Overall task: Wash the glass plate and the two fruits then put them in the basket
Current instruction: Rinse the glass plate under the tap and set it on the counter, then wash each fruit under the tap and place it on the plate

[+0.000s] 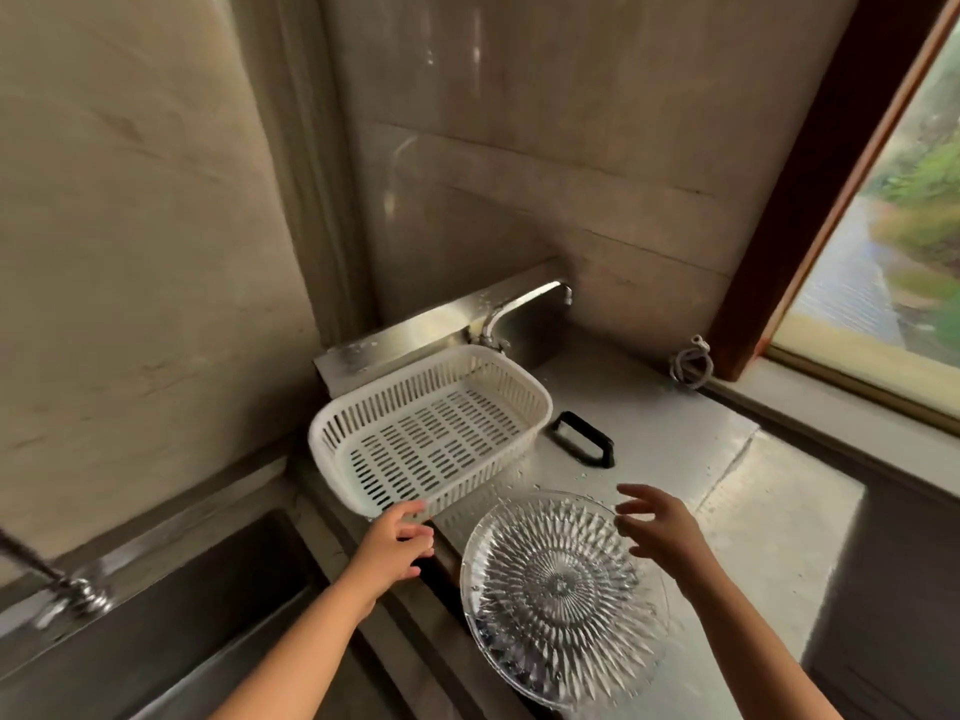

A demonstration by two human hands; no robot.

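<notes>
One white basket (pixel 431 433) holds nothing; glass plate (pixel 563 597) lies beside it.

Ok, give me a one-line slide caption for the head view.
Both hands, left and right, open beside a clear cut-glass plate lying on the steel counter near an empty white slotted plastic basket.

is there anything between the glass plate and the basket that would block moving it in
Nothing visible does. The glass plate lies on the counter just in front of the white basket, whose inside shows nothing in it. The left hand is at the basket's near rim; the black handle sits off to the side.
</notes>
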